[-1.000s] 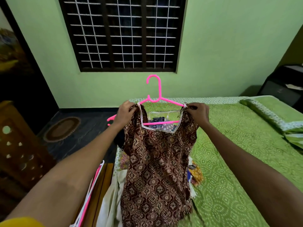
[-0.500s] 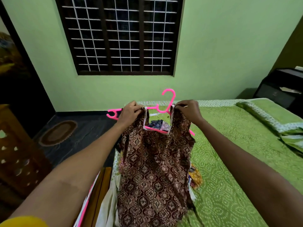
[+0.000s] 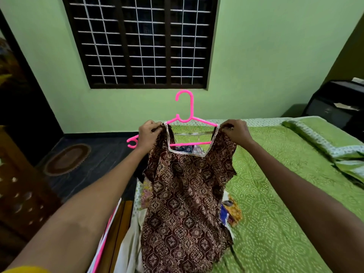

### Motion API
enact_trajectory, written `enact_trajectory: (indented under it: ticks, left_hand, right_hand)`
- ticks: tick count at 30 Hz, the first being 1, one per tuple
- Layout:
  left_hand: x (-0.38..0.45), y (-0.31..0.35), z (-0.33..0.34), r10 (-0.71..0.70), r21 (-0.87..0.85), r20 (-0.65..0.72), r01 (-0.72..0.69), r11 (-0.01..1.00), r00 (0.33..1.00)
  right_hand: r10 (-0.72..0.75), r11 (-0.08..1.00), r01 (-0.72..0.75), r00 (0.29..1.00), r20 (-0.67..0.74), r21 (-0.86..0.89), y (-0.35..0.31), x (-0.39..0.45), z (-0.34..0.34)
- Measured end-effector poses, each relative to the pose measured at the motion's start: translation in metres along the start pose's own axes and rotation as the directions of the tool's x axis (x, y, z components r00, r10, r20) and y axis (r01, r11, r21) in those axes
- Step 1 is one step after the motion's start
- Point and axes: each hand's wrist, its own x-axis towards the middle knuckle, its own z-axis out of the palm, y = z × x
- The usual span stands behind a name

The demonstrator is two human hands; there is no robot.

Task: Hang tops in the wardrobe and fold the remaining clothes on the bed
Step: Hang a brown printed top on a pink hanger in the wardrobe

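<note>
Pinching top shoulders over pink hanger, both hands.

Brown patterned top, white-trimmed neck, is held upright over bed on pink hanger; hook up.

dim, even indoor light; wide-angle bending at edges.

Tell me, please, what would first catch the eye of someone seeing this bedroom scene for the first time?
The eye lands first on the bright pink hanger, held up mid-frame against the green wall, with a brown patterned top draped on it. The left hand and right hand each grip a shoulder of the top. Below and to the right spreads the green bed; above is a dark barred window.
</note>
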Motion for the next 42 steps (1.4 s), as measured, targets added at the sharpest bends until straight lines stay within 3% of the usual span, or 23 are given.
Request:
enact_trajectory:
  ticks: [5, 10, 15, 19, 22, 24, 28, 31, 32, 34, 36, 40, 42]
  left_hand:
    - [0.004, -0.001, -0.003, 0.018, 0.014, -0.019, -0.018, 1.000, 1.000]
    - [0.022, 0.002, -0.018, 0.113, 0.118, 0.101, -0.125, 0.985, 0.988]
    - [0.031, -0.008, -0.034, 0.088, 0.227, 0.166, -0.125, 0.966, 0.982]
    - [0.032, -0.014, -0.041, 0.160, 0.222, -0.028, -0.150, 0.963, 0.987]
    - [0.027, -0.010, -0.035, 0.182, 0.337, -0.211, -0.103, 0.936, 0.960]
    - [0.022, -0.005, -0.029, 0.208, 0.352, -0.253, -0.110, 0.929, 0.945]
    - [0.023, 0.003, -0.022, 0.218, 0.338, -0.222, -0.135, 0.931, 0.950]
    - [0.040, 0.015, -0.025, 0.323, 0.424, -0.138, -0.239, 0.873, 0.936]
    - [0.046, 0.020, -0.028, 0.305, 0.415, -0.043, -0.261, 0.872, 0.951]
    - [0.056, 0.032, -0.032, 0.129, 0.337, 0.179, -0.184, 0.923, 0.975]
    - [0.060, 0.037, -0.033, 0.030, 0.323, 0.284, -0.125, 0.938, 0.958]
    - [0.057, 0.048, -0.029, 0.229, 0.246, 0.167, -0.266, 0.932, 0.959]
    - [0.057, 0.056, -0.025, 0.236, 0.236, 0.149, -0.266, 0.935, 0.960]
  right_hand:
    - [0.016, 0.999, -0.018, 0.998, 0.066, 0.039, -0.007, 0.007, -0.003]
    - [0.037, 0.994, -0.036, 0.999, -0.011, 0.107, -0.012, 0.018, -0.012]
    - [0.080, 0.990, -0.068, 0.992, -0.096, 0.121, 0.000, 0.023, -0.019]
    - [0.093, 0.988, -0.071, 0.983, -0.157, 0.140, 0.006, 0.027, -0.022]
    - [0.124, 0.982, -0.099, 0.981, -0.151, 0.163, 0.007, 0.028, -0.020]
    - [0.131, 0.977, -0.096, 0.975, -0.179, 0.192, 0.003, 0.031, -0.020]
    - [0.116, 0.969, -0.078, 0.981, -0.156, 0.234, -0.004, 0.039, -0.025]
    - [0.157, 0.954, -0.117, 0.980, -0.125, 0.277, -0.003, 0.046, -0.035]
    - [0.172, 0.947, -0.132, 0.978, -0.116, 0.294, -0.004, 0.048, -0.038]
    - [0.167, 0.944, -0.132, 0.981, -0.095, 0.301, -0.007, 0.049, -0.042]
    - [0.135, 0.956, -0.107, 0.987, -0.089, 0.273, -0.011, 0.050, -0.044]
    - [0.087, 0.977, -0.047, 0.977, -0.193, 0.206, -0.014, 0.049, -0.047]
    - [0.066, 0.983, -0.020, 0.966, -0.250, 0.185, -0.016, 0.047, -0.047]
